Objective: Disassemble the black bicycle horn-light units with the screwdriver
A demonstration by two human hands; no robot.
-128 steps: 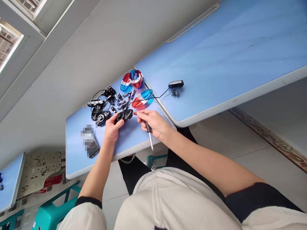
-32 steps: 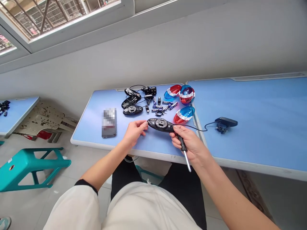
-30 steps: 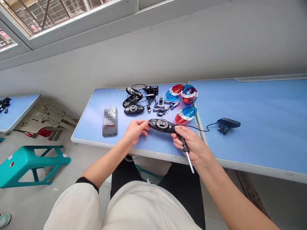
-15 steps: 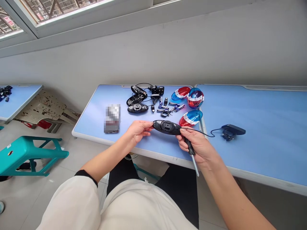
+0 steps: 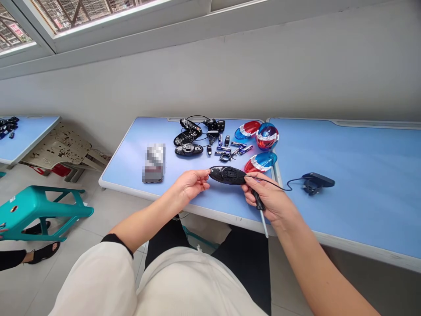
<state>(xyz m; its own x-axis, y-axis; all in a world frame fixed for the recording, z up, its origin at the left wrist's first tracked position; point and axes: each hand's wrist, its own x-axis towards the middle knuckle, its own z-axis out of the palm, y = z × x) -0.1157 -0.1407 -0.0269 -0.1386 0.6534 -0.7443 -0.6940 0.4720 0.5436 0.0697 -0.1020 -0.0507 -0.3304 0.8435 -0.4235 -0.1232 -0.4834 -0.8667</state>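
Note:
Between my hands, above the table's front edge, is a black oval plastic base (image 5: 227, 175) with a round mount on its upward face. My left hand (image 5: 194, 184) pinches its left end. My right hand (image 5: 268, 193) grips its right end and also holds a screwdriver (image 5: 259, 202), whose metal shaft points down toward me. A thin black cable (image 5: 274, 182) runs from the base to a black part with a bracket (image 5: 315, 182) on the right table. Just beyond the base lies a red and blue translucent cover (image 5: 261, 162).
Several batteries (image 5: 223, 148), a black ring clamp (image 5: 226, 157) and more black oval bases (image 5: 189, 149) lie farther back. Two more red-blue covers (image 5: 267, 135) sit near the tables' seam. A blurred flat object (image 5: 154, 162) is on the left. A green stool (image 5: 46, 210) and a person's foot (image 5: 44, 253) are at left.
The base has tilted slightly in my hands, and the screwdriver has shifted a little left. A person's leg and sandalled foot have come into view at the lower left.

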